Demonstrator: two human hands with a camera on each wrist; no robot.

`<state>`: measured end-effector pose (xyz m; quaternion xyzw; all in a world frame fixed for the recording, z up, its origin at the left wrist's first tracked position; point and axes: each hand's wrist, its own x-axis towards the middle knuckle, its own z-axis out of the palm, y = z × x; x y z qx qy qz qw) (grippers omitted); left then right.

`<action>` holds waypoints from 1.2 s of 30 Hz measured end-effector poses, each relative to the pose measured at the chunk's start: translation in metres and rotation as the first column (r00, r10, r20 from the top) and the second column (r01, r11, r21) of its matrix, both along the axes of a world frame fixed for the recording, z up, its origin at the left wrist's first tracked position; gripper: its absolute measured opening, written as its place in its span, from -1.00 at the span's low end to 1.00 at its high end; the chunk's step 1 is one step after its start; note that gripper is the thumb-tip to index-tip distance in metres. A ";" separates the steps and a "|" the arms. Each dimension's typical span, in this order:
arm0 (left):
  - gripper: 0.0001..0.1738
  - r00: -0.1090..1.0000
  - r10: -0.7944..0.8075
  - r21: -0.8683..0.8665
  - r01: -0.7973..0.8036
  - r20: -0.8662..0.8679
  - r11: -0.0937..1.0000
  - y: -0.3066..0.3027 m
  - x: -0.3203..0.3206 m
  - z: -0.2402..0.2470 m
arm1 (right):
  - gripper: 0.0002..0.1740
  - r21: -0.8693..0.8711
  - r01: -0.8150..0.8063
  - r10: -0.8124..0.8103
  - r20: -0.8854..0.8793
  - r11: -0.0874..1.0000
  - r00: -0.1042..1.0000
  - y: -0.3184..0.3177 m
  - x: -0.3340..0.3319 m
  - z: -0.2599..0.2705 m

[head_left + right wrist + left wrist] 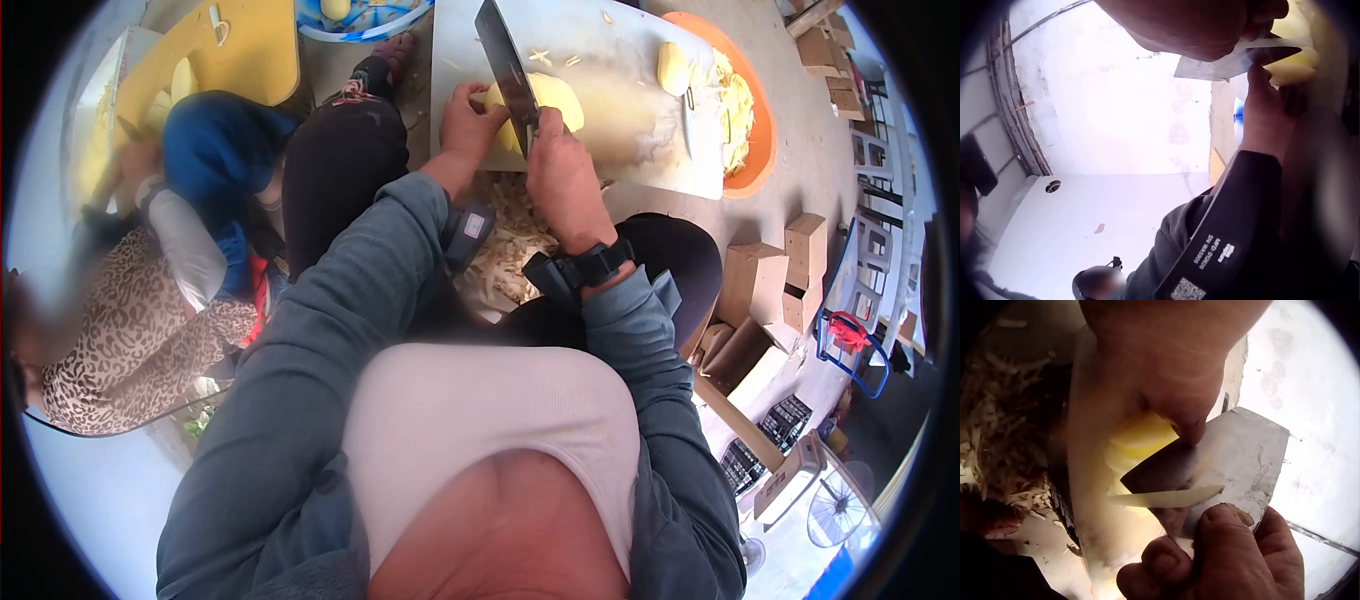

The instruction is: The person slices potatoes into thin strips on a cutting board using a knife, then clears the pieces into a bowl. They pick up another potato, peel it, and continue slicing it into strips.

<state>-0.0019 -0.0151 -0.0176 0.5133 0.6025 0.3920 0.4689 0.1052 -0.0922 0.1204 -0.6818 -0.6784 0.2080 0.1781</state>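
Note:
My right hand [565, 180] grips a broad cleaver [508, 65], its dark blade slanting across a peeled yellow potato [558, 100] on the white board [620, 135]. In the left wrist view, that hand's thumb lies along the cleaver [1241, 450], and a pale slice [1166, 499] clings to the blade. My left hand [470, 125] holds the potato at its left end, fingertips close to the blade. Cut layers show on the potato [1138, 440] under the left hand [1160, 362]. From the right wrist, the left hand [1266, 115] appears just below the cleaver [1210, 67].
Another peeled potato [674, 68] and a slim white tool [688, 125] lie on the board's right side. An orange basin [765, 150] of yellow shreds stands beyond. Peelings [505, 250] cover the floor between the knees. Another person [150, 300] works at left by a yellow board [250, 50].

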 end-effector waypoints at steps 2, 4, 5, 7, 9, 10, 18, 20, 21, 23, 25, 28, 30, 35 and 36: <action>-0.50 1.000 0.004 0.014 -0.004 -0.012 1.000 -0.001 0.000 0.002 | -0.78 0.005 0.001 -0.001 0.003 1.000 1.000 0.001 -0.001 -0.002; -0.51 1.000 0.008 0.028 -0.008 -0.025 1.000 -0.001 0.000 0.003 | -0.78 0.010 0.002 -0.002 0.006 1.000 1.000 0.002 -0.001 -0.003; -0.51 0.999 0.010 0.042 -0.008 -0.049 0.999 -0.001 0.000 0.002 | -0.77 0.012 0.002 -0.002 -0.008 1.000 1.000 0.002 -0.002 -0.003; -0.52 0.997 0.012 0.054 -0.008 -0.073 0.998 -0.001 0.000 0.000 | -0.77 0.015 0.002 -0.002 -0.023 1.000 1.000 0.002 -0.002 -0.002; -0.52 0.995 0.027 0.068 -0.020 -0.101 0.997 -0.001 0.000 0.001 | -0.78 0.022 0.003 -0.002 -0.036 1.000 0.999 0.002 -0.003 -0.002; -0.52 0.994 0.027 0.069 -0.020 -0.102 0.997 -0.001 0.000 0.002 | -0.78 0.023 0.002 -0.002 -0.037 1.000 0.999 0.003 -0.003 -0.002; -0.45 1.000 0.020 -0.070 -0.019 0.002 0.997 -0.005 -0.004 0.020 | -0.82 -0.122 0.052 -0.063 -0.092 0.991 0.994 0.007 -0.007 0.008; -0.46 1.000 0.026 -0.067 -0.026 -0.003 0.997 -0.005 -0.005 0.020 | -0.83 -0.120 0.047 -0.058 -0.090 0.992 0.994 0.007 -0.008 0.006; -0.46 1.000 0.028 -0.063 -0.028 -0.003 0.998 -0.004 -0.004 0.019 | -0.83 -0.116 0.046 -0.056 -0.084 0.992 0.995 0.008 -0.008 0.005; -0.46 0.999 0.032 -0.061 -0.033 -0.006 0.998 -0.003 -0.004 0.016 | -0.84 -0.120 0.048 -0.059 -0.088 0.992 0.994 0.009 -0.009 0.005; -0.46 0.999 0.035 -0.060 -0.035 -0.006 0.998 -0.003 -0.003 0.013 | -0.84 -0.125 0.052 -0.063 -0.089 0.991 0.994 0.010 -0.010 0.005; -0.46 0.999 0.042 -0.044 -0.043 -0.004 0.998 -0.003 -0.003 0.013 | -0.84 -0.124 0.060 -0.070 -0.084 0.990 0.994 0.012 -0.010 0.005; -0.46 0.999 0.038 -0.040 -0.038 0.007 0.998 -0.005 -0.004 0.013 | -0.84 -0.129 0.057 -0.071 -0.106 0.990 0.992 0.012 -0.008 0.003; -0.45 0.998 0.060 -0.037 -0.059 0.003 0.998 -0.005 -0.004 0.017 | -0.85 -0.133 0.024 -0.037 -0.092 0.991 0.995 0.007 -0.004 0.003; -0.44 0.998 0.070 -0.037 -0.070 -0.002 0.997 -0.005 -0.003 0.018 | -0.85 -0.163 0.009 -0.024 -0.087 0.987 0.996 0.005 -0.004 0.006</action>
